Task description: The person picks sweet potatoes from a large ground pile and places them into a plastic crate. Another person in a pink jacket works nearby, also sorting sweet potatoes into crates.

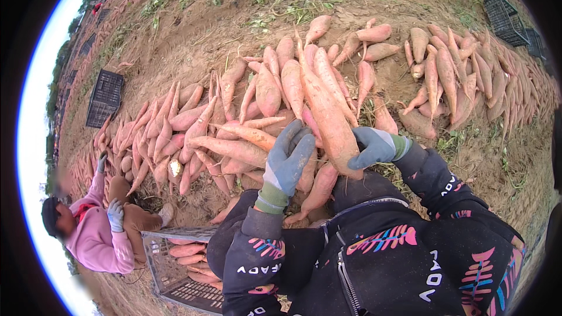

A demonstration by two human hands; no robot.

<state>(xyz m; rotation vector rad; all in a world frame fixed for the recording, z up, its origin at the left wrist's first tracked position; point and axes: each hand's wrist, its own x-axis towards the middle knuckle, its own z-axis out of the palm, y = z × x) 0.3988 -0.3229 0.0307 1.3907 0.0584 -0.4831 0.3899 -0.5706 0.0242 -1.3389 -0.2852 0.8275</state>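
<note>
My right hand (373,147), in a blue-grey coated work glove with a green cuff, grips the thick lower end of a large, long sweet potato (327,118). The root tilts up and away over the heap, its thin tip pointing forward. My left hand (290,153), gloved the same way, is just left of this root with its fingers curled near its thumb; nothing shows in its grasp. More sweet potatoes (237,149) lie piled in front of and below both hands, some with soil on their skins.
A black plastic crate (189,289) with several sweet potatoes stands at lower left. Beyond it a co-worker in a pink top (99,237) crouches by the row. Another crate (104,96) lies at left, more crates (505,19) at upper right. A second heap (461,70) spreads right.
</note>
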